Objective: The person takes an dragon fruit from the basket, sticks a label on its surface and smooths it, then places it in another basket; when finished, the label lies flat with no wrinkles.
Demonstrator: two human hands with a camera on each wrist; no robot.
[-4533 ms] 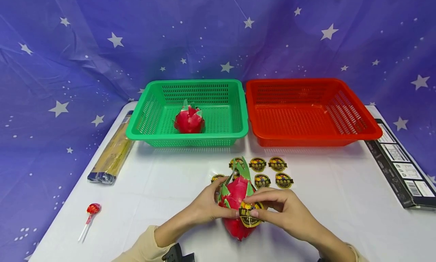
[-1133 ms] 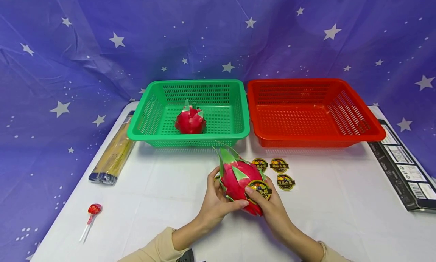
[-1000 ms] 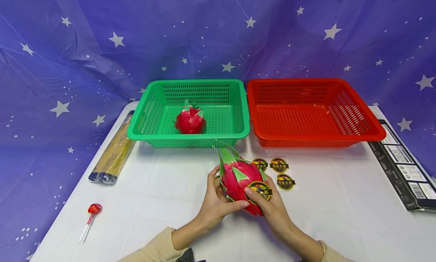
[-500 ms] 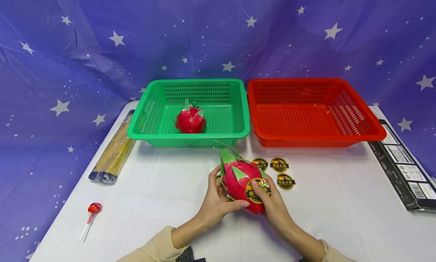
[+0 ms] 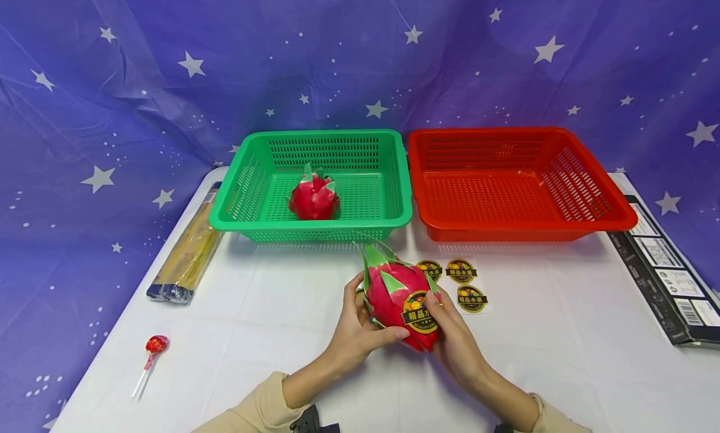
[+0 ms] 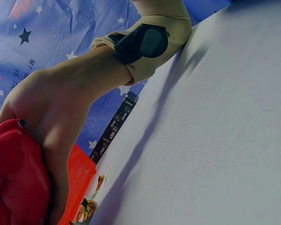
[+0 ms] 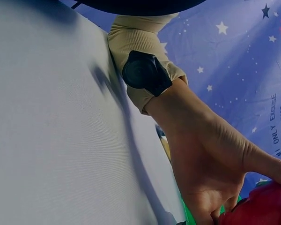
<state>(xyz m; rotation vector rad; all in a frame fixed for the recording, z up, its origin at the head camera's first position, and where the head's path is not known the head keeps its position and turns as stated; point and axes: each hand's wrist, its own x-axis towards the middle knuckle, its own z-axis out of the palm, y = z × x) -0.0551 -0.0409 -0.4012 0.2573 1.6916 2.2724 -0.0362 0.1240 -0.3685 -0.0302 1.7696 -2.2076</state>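
Both hands hold a red dragon fruit [image 5: 388,289] with green leaf tips, in the middle of the head view. A round black-and-gold sticker [image 5: 419,313] lies on its front face. My left hand [image 5: 354,333] grips the fruit's left side, thumb across the lower front. On the other side my right hand [image 5: 458,336] holds it, thumb at the sticker's right edge; the fingers behind the fruit are hidden. In the left wrist view the dragon fruit [image 6: 16,173] sits against the palm; in the right wrist view part of the dragon fruit [image 7: 262,206] shows at the fingers.
A green basket [image 5: 309,225] holds another dragon fruit [image 5: 314,199]. Beside it stands a red basket [image 5: 525,227]. Several stickers [image 5: 461,271] lie on a sheet behind the hands. A lollipop [image 5: 155,345] and a long yellow packet [image 5: 188,252] are left; a black box [image 5: 664,270] is right.
Earlier the right hand pinched the sticker at the fruit; now it lies on the skin. The fruit has been lifted and tilted, and the right thumb has slid across the sticker to its right edge.
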